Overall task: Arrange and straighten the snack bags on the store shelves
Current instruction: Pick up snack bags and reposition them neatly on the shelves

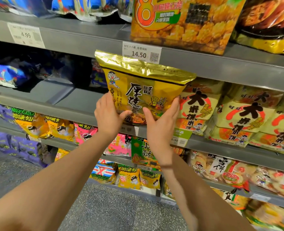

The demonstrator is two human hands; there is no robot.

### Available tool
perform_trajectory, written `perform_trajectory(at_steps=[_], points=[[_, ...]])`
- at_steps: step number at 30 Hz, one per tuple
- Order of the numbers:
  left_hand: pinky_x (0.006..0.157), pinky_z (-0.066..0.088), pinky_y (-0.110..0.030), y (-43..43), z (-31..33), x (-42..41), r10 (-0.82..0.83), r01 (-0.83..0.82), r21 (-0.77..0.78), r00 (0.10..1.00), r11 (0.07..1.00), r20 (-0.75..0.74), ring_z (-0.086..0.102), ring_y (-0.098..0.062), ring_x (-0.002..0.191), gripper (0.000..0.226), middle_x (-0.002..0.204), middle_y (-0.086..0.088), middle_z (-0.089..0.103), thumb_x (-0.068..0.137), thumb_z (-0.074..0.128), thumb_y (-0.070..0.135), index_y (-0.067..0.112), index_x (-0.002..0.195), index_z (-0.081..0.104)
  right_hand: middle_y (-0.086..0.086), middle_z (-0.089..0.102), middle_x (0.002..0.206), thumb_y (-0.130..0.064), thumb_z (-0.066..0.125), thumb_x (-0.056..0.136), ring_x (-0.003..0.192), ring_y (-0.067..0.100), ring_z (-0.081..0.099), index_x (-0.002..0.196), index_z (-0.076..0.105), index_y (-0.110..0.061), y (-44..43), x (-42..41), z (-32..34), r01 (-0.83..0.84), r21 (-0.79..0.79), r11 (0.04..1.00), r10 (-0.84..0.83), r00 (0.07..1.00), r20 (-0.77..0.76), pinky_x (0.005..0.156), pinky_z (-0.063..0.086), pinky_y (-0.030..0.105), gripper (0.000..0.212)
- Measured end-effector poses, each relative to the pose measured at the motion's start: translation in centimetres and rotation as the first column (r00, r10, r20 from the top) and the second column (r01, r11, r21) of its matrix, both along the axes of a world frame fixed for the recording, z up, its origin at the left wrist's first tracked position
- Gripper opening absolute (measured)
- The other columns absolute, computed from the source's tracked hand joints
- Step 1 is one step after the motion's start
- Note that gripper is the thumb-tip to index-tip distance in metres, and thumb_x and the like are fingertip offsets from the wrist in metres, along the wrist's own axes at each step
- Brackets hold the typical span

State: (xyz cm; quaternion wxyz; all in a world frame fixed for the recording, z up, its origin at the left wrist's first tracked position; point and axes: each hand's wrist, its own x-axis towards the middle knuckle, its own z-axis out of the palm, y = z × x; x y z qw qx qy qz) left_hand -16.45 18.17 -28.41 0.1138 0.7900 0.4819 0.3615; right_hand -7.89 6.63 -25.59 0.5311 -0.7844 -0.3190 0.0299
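Note:
A gold snack bag (143,84) with black characters and a cartoon boy is held upright in front of the grey middle shelf (81,104). My left hand (108,116) grips its lower left corner, thumb across the front. My right hand (161,120) grips its lower right side, fingers reaching up the bag's edge. The bag's top overlaps the shelf edge above, next to the 14.50 price tag (141,54). To the bag's right stand pale yellow cracker bags (244,117) with red circles.
Left of the held bag the middle shelf has bare grey surface, with blue bags (6,75) lying at its far left. A large orange bag (179,22) stands on the shelf above. Lower shelves hold yellow, pink and purple bags. Speckled floor (113,210) lies below.

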Motion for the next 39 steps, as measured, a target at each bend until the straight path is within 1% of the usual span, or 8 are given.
perform_trajectory(at_steps=[3,6,11,13,17,23,29,39], points=[[0.091,0.039,-0.049,0.6,0.1,0.3,-0.027,0.027,-0.005,1.000,1.000,-0.014,0.042,-0.034,0.118,0.066,0.115,-0.015,0.054,0.066,0.074,0.049,0.003,0.105,0.048,0.004,0.008,0.158,-0.046,0.064,0.081,0.144,0.017,0.007,0.149,0.002,-0.013,0.0,0.2,0.0,0.017,0.010,1.000,-0.017,1.000,-0.007,0.113,0.011,0.028,0.098],[0.103,0.031,-0.050,1.2,0.4,1.0,-0.043,0.041,-0.042,0.998,0.998,-0.044,0.030,-0.027,0.134,0.067,0.127,-0.011,0.054,0.067,0.074,0.049,0.005,0.111,0.051,0.003,0.004,0.158,-0.050,0.060,0.083,0.145,0.015,0.003,0.149,-0.002,-0.013,0.2,0.5,-0.1,0.002,-0.029,1.000,-0.001,1.000,0.031,0.114,0.006,0.028,0.098],[0.105,0.030,-0.053,1.2,0.6,1.5,-0.055,0.056,-0.089,0.998,0.994,0.011,0.032,-0.028,0.133,0.115,0.137,-0.010,0.045,0.057,0.078,0.056,0.011,0.143,0.017,0.002,-0.011,0.158,-0.050,0.057,0.085,0.145,0.016,-0.005,0.148,-0.010,-0.017,0.3,1.1,-0.3,-0.078,-0.191,0.978,0.102,0.988,0.117,0.106,-0.003,0.020,0.098],[0.104,0.033,-0.053,0.8,0.3,1.2,-0.053,0.054,-0.025,0.997,0.998,0.061,0.036,-0.026,0.130,0.116,0.137,-0.008,0.044,0.056,0.078,0.056,0.010,0.143,0.018,0.000,-0.012,0.158,-0.050,0.059,0.084,0.145,0.015,-0.004,0.149,-0.009,-0.019,0.0,1.1,-0.5,-0.085,-0.186,0.979,0.111,0.985,0.133,0.106,-0.002,0.020,0.098],[0.111,0.017,-0.050,-0.2,0.8,1.0,-0.045,0.042,0.073,0.998,0.996,0.033,0.014,-0.029,0.141,0.117,0.153,-0.016,0.014,0.065,0.074,0.052,0.009,0.147,0.003,-0.003,-0.012,0.158,-0.046,0.061,0.085,0.144,0.015,-0.005,0.149,-0.007,-0.023,-0.3,1.5,-0.6,-0.094,-0.183,0.978,0.128,0.975,0.180,0.107,-0.003,0.021,0.096],[0.101,0.027,-0.061,0.0,2.4,1.8,-0.088,0.144,0.402,0.984,0.904,-0.153,0.023,-0.039,0.132,0.089,0.141,-0.031,0.029,0.065,0.080,0.034,0.018,0.137,0.029,0.003,0.001,0.158,-0.034,0.063,0.086,0.145,0.022,-0.002,0.149,0.007,-0.029,0.6,1.7,-0.2,-0.081,-0.224,0.971,0.179,0.869,0.462,0.113,-0.001,0.032,0.085],[0.107,0.029,-0.054,0.9,1.9,3.9,0.017,0.074,0.328,0.964,0.942,-0.265,0.027,-0.042,0.134,0.068,0.140,-0.027,0.033,0.076,0.069,0.008,0.010,0.134,0.033,0.012,-0.010,0.157,0.000,0.058,0.083,0.143,0.032,-0.015,0.149,-0.001,-0.030,3.1,1.8,-1.6,-0.046,-0.427,0.903,0.276,0.824,0.494,0.116,0.006,0.044,0.093],[0.096,0.041,-0.050,-1.0,-3.6,2.6,-0.120,0.180,0.209,0.955,0.961,-0.272,0.040,-0.045,0.123,0.075,0.141,-0.028,0.034,0.074,0.074,0.012,0.015,0.139,0.037,0.013,-0.002,0.158,-0.011,0.068,0.078,0.144,0.036,-0.001,0.149,0.006,-0.027,3.2,1.7,-4.5,-0.009,-0.433,0.901,0.248,0.831,0.498,0.115,0.015,0.047,0.096]])
